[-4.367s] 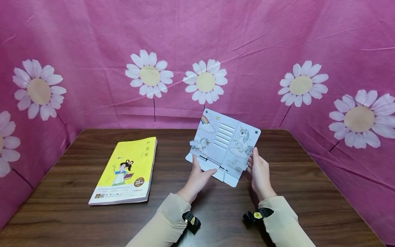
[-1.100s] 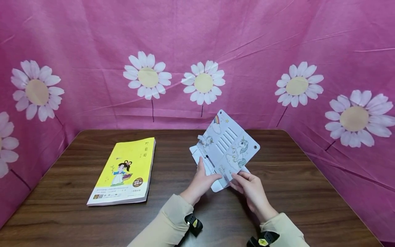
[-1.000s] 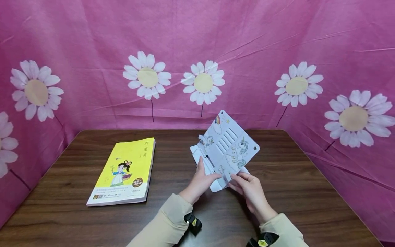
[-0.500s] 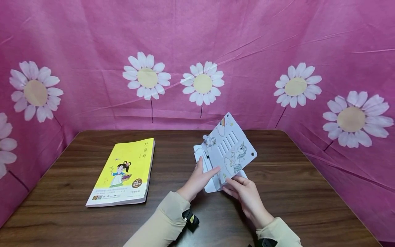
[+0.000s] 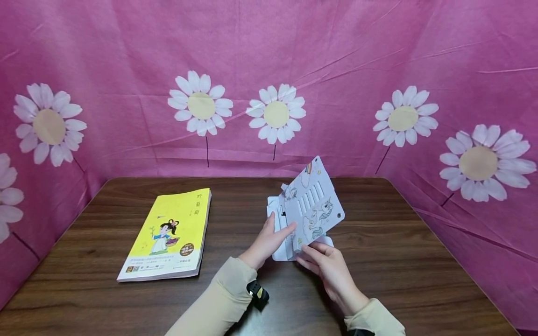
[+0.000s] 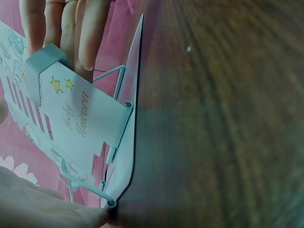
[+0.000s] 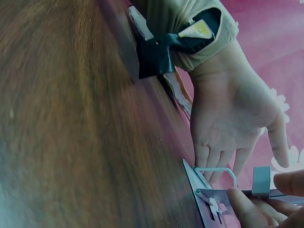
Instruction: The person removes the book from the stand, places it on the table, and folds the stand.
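Observation:
In the head view a white book stand (image 5: 313,210) with unicorn print has its slotted panel tilted up from a flat base (image 5: 275,221) low over the table. My left hand (image 5: 265,242) is at the near left of the base, thumb spread toward the panel; the right wrist view shows that left hand (image 7: 228,104) with fingers straight, their tips beside a bent wire page holder (image 7: 216,169). My right hand (image 5: 332,273) pinches the panel's lower right edge. In the left wrist view its fingers (image 6: 90,38) reach behind the panel, beside a folded side clip (image 6: 45,61).
A thick yellow book (image 5: 172,224) with a cartoon figure on its cover lies on the dark wooden table (image 5: 412,261), left of the stand. Behind the table hangs a pink cloth (image 5: 336,60) printed with white daisies.
The stand was held tilted toward me, then turned, its panel rising steeper off the base. My right hand went from the right side edge to the lower corner, then slid left.

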`<control>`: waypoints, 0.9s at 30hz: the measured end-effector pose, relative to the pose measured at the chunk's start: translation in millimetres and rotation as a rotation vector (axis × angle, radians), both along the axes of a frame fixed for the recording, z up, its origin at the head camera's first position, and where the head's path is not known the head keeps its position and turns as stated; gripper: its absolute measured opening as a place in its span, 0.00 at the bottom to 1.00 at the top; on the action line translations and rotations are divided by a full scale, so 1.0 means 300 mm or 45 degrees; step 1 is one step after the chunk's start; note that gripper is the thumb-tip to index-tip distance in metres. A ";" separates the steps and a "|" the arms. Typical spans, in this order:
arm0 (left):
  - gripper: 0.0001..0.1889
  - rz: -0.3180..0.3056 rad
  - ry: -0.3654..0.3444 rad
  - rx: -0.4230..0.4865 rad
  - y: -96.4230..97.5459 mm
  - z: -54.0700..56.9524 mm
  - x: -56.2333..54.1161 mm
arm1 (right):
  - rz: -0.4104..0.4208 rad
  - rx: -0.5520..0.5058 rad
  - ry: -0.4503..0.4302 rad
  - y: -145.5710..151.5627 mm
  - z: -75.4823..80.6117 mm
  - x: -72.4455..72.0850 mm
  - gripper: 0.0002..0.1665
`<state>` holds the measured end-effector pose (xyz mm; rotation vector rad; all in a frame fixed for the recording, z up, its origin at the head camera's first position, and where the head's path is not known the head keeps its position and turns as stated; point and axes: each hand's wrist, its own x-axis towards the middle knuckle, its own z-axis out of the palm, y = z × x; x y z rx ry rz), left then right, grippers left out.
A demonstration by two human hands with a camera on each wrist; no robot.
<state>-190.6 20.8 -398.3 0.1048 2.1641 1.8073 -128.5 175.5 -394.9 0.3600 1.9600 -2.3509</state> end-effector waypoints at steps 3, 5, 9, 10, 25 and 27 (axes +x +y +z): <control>0.51 -0.014 0.007 -0.012 -0.005 0.001 -0.001 | 0.045 -0.011 0.010 0.002 0.000 0.004 0.23; 0.50 -0.019 0.029 -0.027 -0.007 0.001 0.000 | 0.103 -0.012 0.024 0.011 -0.001 0.007 0.25; 0.47 -0.036 0.149 -0.125 -0.002 0.007 0.009 | 0.233 0.000 0.059 0.040 -0.004 0.013 0.29; 0.47 -0.042 0.187 -0.154 0.001 0.010 0.013 | 0.256 0.009 0.065 0.048 -0.004 0.012 0.30; 0.42 -0.175 0.576 -0.457 0.058 0.043 0.066 | 0.380 0.094 0.071 0.153 0.017 -0.019 0.32; 0.42 -0.177 0.615 -0.545 0.064 0.047 0.073 | 0.370 0.113 0.072 0.169 0.025 -0.026 0.32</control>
